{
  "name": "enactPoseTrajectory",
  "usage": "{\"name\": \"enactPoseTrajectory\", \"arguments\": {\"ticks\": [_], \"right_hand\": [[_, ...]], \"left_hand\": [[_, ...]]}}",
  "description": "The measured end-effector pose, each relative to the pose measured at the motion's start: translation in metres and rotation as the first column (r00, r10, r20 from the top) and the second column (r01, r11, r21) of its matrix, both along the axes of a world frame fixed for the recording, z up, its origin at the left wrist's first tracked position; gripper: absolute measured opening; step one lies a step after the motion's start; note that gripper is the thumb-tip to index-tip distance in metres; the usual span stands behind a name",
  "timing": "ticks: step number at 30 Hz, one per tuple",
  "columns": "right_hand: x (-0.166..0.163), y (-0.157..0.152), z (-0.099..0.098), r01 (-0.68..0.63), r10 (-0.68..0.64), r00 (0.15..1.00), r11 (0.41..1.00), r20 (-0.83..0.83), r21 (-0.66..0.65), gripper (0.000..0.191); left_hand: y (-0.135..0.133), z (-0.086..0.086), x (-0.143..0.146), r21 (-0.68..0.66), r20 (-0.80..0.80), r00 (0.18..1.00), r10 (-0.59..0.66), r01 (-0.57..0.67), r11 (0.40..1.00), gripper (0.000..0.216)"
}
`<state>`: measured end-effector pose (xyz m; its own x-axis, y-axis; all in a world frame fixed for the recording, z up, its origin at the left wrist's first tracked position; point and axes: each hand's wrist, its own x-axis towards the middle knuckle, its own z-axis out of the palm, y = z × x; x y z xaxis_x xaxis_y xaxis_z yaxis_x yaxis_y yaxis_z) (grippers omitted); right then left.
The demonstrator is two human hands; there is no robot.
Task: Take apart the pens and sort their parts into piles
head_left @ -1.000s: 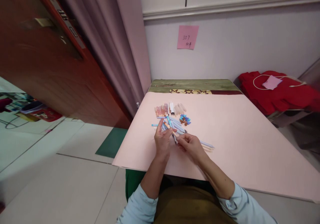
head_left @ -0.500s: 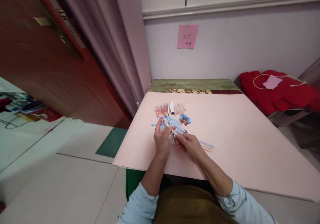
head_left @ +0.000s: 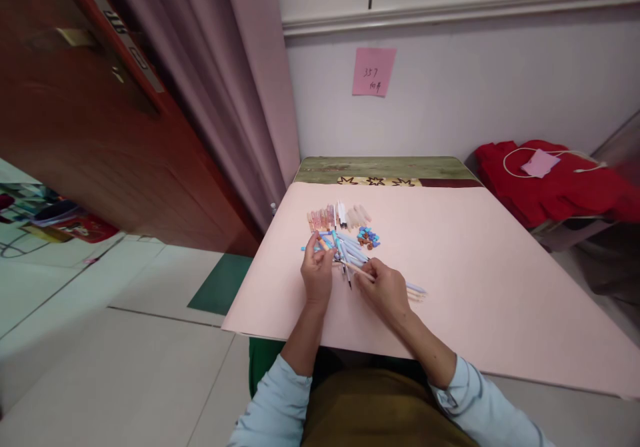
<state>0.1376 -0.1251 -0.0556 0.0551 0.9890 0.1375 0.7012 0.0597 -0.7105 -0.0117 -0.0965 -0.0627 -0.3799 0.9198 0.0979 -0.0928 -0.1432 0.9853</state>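
Observation:
Over the pink table cover, my left hand (head_left: pixel 317 277) pinches a short orange and cream pen part (head_left: pixel 323 241) between thumb and fingers. My right hand (head_left: pixel 384 289) is closed on a slim cream pen barrel (head_left: pixel 359 270), which points left toward my left hand. Between and beyond the hands lies a loose pile of light-blue pen parts (head_left: pixel 354 250), some with dark tips. Several lilac and cream barrels (head_left: pixel 416 290) lie beside my right hand, partly hidden by it. Small blue and brown pieces (head_left: pixel 369 238) are heaped behind the pile.
Farther back are rows of pinkish clear parts (head_left: pixel 321 217), white sticks with black ends (head_left: pixel 342 214) and pale sleeves (head_left: pixel 359 216). The pink-covered table (head_left: pixel 480 287) meets the wall. Red cloth (head_left: pixel 565 190) with a white cable lies at right; a brown door (head_left: pixel 125 140) stands at left.
My hands have moved apart. Earlier one orange and cream pen spanned both; now the orange part is in my left hand and the cream barrel in my right.

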Motion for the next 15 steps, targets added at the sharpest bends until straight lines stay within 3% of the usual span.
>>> {"name": "enactPoseTrajectory", "arguments": {"ticks": [5,12,15], "right_hand": [[0.004,0.004,0.014,-0.034,0.021,0.995,0.990,0.093,0.139,0.016],[0.012,0.011,0.044,-0.033,0.026,0.998,0.995,0.065,0.097,0.013],[0.021,0.007,0.061,-0.005,-0.013,0.993,0.988,0.114,0.157,0.016]], "left_hand": [[-0.001,-0.002,-0.002,0.045,-0.123,0.992,-0.021,0.027,0.999,0.054],[-0.011,0.000,-0.011,0.029,-0.234,0.972,0.005,0.002,1.000,0.041],[-0.020,0.002,-0.016,0.029,-0.260,0.965,0.041,-0.035,0.999,0.040]]}}
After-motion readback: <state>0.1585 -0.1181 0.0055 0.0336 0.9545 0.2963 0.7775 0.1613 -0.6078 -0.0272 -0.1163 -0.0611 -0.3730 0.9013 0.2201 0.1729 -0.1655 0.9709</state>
